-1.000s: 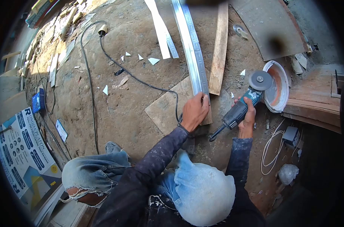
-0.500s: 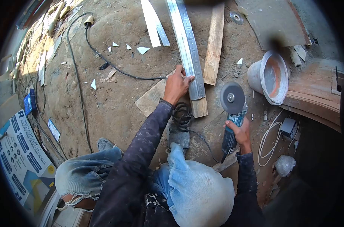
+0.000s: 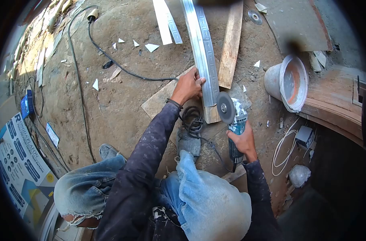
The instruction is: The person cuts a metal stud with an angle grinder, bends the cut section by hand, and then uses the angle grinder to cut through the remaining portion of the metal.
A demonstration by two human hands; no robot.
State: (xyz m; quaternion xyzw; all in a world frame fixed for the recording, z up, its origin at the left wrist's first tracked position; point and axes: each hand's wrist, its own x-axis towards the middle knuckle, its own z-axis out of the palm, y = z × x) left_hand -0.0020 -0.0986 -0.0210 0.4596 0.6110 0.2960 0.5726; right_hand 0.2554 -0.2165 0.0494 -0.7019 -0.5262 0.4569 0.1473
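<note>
My left hand (image 3: 186, 87) is closed on the left edge of a long metal profile (image 3: 202, 52), thumb on top. The profile lies lengthwise away from me on a wooden block (image 3: 212, 115), which shows at its near end. My right hand (image 3: 243, 141) is wrapped round the body of a teal and black angle grinder (image 3: 238, 127). Its grey disc (image 3: 226, 107) stands tilted, close to the right of the profile's near end. A coiled black cable (image 3: 192, 120) lies below my left hand, beside my shoe (image 3: 189, 144).
A wooden plank (image 3: 230, 48) lies right of the profile, white strips (image 3: 163, 24) to its left. A dusty bucket (image 3: 285, 83) lies tipped at the right, near a loose disc (image 3: 254, 17). White scraps (image 3: 151, 47) and a black cord (image 3: 126, 74) are on the dirt ground.
The grinder has moved left towards the profile's near end, and its disc has turned from nearly face-up to a steeper tilt. My left hand still holds the profile.
</note>
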